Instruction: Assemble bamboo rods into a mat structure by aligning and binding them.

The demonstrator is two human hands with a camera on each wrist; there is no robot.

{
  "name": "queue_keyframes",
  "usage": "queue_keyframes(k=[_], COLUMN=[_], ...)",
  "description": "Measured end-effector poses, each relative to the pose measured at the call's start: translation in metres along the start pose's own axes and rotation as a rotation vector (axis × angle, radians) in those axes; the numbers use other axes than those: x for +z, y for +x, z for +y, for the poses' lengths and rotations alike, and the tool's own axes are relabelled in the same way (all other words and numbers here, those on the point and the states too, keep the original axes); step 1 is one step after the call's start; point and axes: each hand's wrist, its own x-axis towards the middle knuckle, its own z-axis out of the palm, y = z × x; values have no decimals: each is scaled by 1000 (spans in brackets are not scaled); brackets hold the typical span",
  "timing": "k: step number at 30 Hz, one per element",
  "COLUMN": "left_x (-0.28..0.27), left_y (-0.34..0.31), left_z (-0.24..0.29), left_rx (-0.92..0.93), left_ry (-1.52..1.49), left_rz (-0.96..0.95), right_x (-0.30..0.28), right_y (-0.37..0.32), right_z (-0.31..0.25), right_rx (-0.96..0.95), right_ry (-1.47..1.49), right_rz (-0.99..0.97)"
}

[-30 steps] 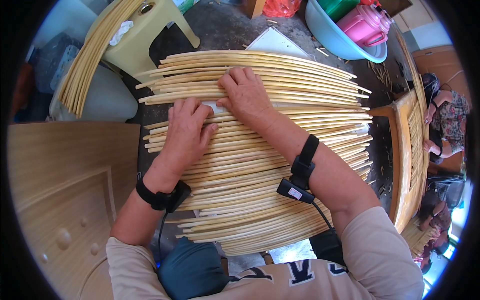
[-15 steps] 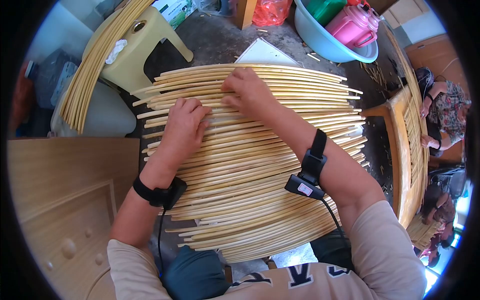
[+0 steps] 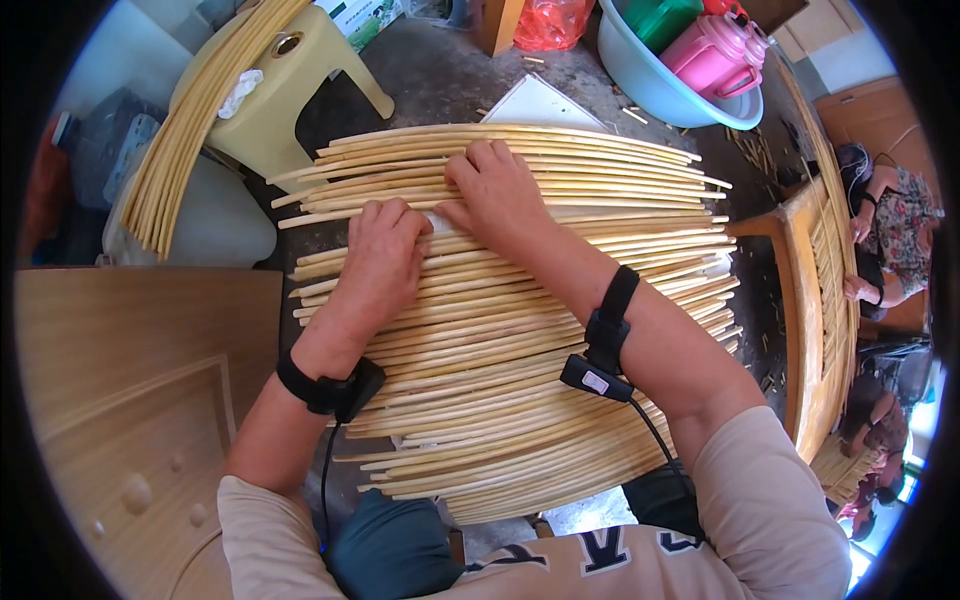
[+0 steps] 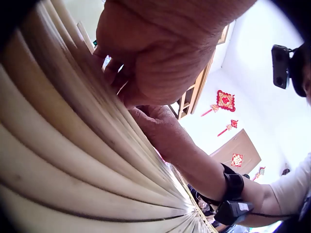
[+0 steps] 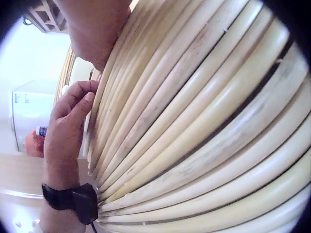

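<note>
The left hand [image 3: 380,255] and right hand [image 3: 497,198] rest with fingers half-curled, any grip hidden, on long, round, pale-yellow wooden sticks [image 3: 520,322] laid side by side beneath them, seemingly arranging them, the next move probably calling for careful, even spacing.

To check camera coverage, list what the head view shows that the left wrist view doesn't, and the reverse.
Only the head view shows a dark teal fabric trouser leg and bold dark printed letters on the person's chest. Only the left wrist view shows red-and-gold square wall ornaments and a black box-shaped head camera. Both show long pale-yellow round rods, the left hand, the right hand and the black right-arm strap.
</note>
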Motion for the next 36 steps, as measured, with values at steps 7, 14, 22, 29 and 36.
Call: queue_keyframes(k=[7, 14, 22, 29, 36], left_x=[-11, -44, -6, -1, -5], left_y=[9, 62, 108, 96, 92], left_z=[-6, -42, -55, -54, -42], left_rx=[11, 20, -216, -150, -110], left_ry=[5, 28, 45, 59, 47], left_rz=[53, 46, -237, -85, 15], right_x=[-10, -22, -8, -15, -11], right_y=[8, 50, 46, 40, 51], right_z=[19, 72, 70, 64, 45], right_rx=[55, 13, 5, 22, 4], right_ry=[148, -6, 142, 201, 235], right_rz=[51, -45, -146, -149, -111])
